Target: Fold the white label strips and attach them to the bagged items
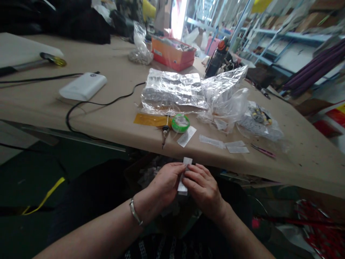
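A narrow whitish strip (182, 187) is held upright between my hands, just in front of the table's near edge. My left hand (168, 180), with a silver bangle at the wrist, pinches the strip from the left. From the right, the curled fingers of my right hand (203, 185) press on its face and partly cover it. On the table beyond lie similar pale strips (211, 141) and another short strip (187, 136). A soldering iron (165, 133) points toward me beside a green-rimmed round container (180, 123).
Amber film (149, 119) lies under the iron. Behind it are a silvery plastic bag (175, 91), clear bags (226, 104) and a red box (174, 54). Pink-handled tweezers (263, 151) lie at right. A white power bank (83, 86) and black cable (107, 104) are at left.
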A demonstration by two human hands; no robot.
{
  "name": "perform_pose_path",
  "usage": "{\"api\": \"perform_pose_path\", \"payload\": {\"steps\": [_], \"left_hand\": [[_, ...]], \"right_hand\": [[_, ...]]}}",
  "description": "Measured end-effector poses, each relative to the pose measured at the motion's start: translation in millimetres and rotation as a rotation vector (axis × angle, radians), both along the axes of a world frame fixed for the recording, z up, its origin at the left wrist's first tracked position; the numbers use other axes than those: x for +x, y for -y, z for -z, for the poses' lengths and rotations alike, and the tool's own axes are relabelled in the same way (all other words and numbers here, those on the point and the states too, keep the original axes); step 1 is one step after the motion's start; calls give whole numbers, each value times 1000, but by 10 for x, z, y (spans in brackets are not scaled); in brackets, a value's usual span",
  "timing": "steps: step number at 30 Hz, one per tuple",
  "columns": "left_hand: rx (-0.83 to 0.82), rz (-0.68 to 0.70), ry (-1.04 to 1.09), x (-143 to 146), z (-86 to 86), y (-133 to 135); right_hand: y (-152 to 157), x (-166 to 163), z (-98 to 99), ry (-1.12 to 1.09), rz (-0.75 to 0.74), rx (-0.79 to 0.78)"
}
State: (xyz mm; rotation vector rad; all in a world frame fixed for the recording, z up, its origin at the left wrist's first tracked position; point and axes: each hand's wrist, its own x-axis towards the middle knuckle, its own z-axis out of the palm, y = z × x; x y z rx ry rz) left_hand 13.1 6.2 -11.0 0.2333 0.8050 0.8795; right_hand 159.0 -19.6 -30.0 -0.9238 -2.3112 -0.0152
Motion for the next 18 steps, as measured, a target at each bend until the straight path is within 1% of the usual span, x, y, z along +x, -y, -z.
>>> {"api": "perform_pose_path", "payload": {"steps": [5, 8, 10, 11, 13, 15, 16, 17, 18], "left_hand": [[-7, -16, 32, 10, 27, 21], [-6, -13, -15, 13, 21, 29], [10, -15, -49, 5, 6, 31], [24, -9, -58, -3, -6, 32], [35, 32, -77, -28, -39, 38], [19, 109, -107, -58, -80, 53], [12, 152, -120, -70, -101, 64], [11, 191, -127, -80, -120, 78], [15, 220, -130, -87, -136, 93]], "right_hand": [[-5, -31, -5, 19, -15, 8], [6, -42, -15, 2, -28, -4], [23, -33, -33, -29, -55, -49], [31, -23, -44, -72, -64, -97], [31, 9, -64, -253, -13, -234], [-6, 47, -79, -523, 112, -439], [-39, 65, -82, -648, 155, -582], [-78, 81, -82, -750, 160, -752], [-120, 93, -78, -826, 117, -937]]}}
